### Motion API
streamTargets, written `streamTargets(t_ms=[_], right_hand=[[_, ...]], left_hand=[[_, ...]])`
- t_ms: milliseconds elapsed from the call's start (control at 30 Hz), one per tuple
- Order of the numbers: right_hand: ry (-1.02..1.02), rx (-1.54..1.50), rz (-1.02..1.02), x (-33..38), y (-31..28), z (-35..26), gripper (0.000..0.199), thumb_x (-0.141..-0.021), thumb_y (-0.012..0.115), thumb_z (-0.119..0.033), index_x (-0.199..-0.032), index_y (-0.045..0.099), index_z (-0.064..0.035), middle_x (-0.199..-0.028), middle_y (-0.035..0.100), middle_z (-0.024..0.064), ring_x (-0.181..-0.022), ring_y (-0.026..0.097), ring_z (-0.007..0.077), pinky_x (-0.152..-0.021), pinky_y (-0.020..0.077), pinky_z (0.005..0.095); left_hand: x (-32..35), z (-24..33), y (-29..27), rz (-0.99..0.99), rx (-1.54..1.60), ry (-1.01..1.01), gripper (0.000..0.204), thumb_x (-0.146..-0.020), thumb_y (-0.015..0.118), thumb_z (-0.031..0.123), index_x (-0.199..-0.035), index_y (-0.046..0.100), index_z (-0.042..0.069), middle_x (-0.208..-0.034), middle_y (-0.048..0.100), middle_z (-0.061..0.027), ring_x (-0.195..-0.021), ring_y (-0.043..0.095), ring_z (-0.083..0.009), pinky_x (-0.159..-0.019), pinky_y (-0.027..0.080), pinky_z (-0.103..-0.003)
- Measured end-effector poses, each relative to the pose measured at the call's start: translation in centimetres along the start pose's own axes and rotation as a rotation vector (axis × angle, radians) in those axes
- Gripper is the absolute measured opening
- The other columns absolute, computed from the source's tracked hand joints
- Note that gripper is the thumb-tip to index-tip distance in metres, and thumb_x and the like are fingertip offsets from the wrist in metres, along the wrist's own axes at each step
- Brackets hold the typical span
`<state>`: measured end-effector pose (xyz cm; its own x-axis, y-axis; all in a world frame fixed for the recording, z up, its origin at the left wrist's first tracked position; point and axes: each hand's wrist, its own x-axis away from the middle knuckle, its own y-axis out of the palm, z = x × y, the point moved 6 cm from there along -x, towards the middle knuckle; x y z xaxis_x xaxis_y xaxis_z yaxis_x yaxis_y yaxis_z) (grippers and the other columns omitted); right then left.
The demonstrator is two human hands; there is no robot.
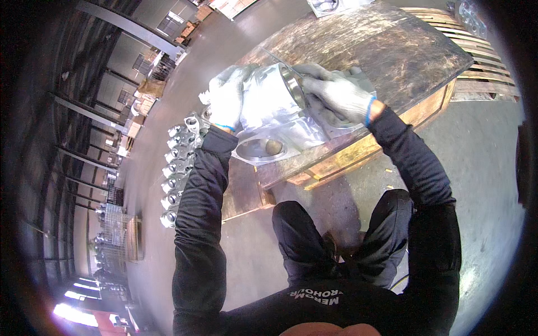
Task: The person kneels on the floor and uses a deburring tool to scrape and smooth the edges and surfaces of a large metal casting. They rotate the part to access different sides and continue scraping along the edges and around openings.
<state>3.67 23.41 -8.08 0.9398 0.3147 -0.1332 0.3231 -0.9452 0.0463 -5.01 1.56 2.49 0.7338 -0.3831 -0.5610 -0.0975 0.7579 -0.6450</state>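
A bright silvery metal casting [271, 96] with a large round bore is tilted up on the wooden workbench [386, 47]. My left hand [227, 98], in a white knit glove, grips the casting's left side. Gloved alike, my right hand [339, 96] is closed at the rim of the bore; what its fingers hold is hidden. A thin rod-like strip [273, 56] slants past the top of the rim toward the right hand. Below the tilted part lies a flat flange with a round opening [260, 149]. More grey metal [333, 117] shows under my right hand.
Several castings [178, 168] stand in rows left of the bench. A slatted wooden pallet [476, 61] lies at the far right, and another metal part [328, 5] rests on the bench's far edge. Wire cages [115, 229] stand farther left on the floor.
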Motion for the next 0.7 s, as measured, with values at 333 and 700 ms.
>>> streamTargets(t_ms=[333,700], right_hand=[[-0.075,0.189,0.021,-0.9,-0.4,-2.0,0.055,-0.109,0.049,-0.032,-0.159,0.04,-0.0101,-0.102,0.066,0.0059,-0.077,0.058,0.0102,-0.067,0.0461,0.0263],[-0.519,0.546,0.094,-1.3,0.4,-4.1,0.049,-0.11,0.046,-0.026,-0.154,0.044,-0.004,-0.133,0.065,0.0192,-0.111,0.068,0.0273,-0.098,0.0532,0.0393]], left_hand=[[-0.1,-1.1,0.0,-0.005,0.105,-0.026,0.028,-0.097,0.053,0.006,-0.104,0.078,-0.005,-0.099,0.077,-0.0116,-0.09,0.071,-0.0177,-0.083,0.055,-0.03],[0.0,-1.6,0.0,0.006,0.034,0.05,0.024,-0.098,0.057,0.006,-0.102,0.077,-0.005,-0.096,0.076,-0.0096,-0.087,0.07,-0.015,-0.079,0.055,-0.028]])
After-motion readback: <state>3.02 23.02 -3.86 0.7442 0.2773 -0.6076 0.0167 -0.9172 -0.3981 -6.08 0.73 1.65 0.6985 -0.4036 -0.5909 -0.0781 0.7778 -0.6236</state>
